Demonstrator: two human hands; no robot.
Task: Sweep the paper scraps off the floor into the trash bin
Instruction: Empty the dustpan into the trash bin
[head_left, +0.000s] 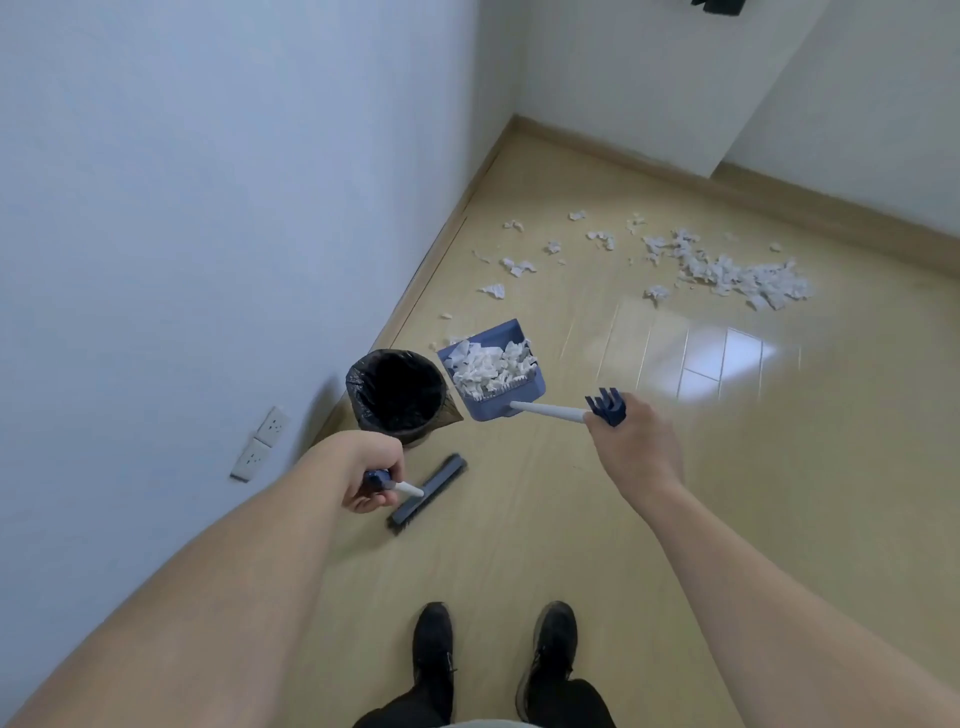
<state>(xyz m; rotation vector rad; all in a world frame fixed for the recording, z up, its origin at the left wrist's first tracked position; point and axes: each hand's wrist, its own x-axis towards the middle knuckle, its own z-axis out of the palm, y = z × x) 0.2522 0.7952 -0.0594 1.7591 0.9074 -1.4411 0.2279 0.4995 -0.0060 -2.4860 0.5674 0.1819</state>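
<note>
My right hand (631, 447) grips the white handle of a blue dustpan (485, 410), which hangs just right of the trash bin (397, 396) and is heaped with white paper scraps (491, 366). The bin has a black liner and stands against the left wall. My left hand (363, 475) grips the handle of a dark broom (427, 494), whose head rests on the floor in front of the bin. More paper scraps (737, 273) lie in a pile and scattered bits on the floor farther ahead.
A white wall runs along the left with two sockets (260, 444) low down. Walls and skirting close off the far corner. My two black shoes (496, 654) stand on the wooden floor below the hands.
</note>
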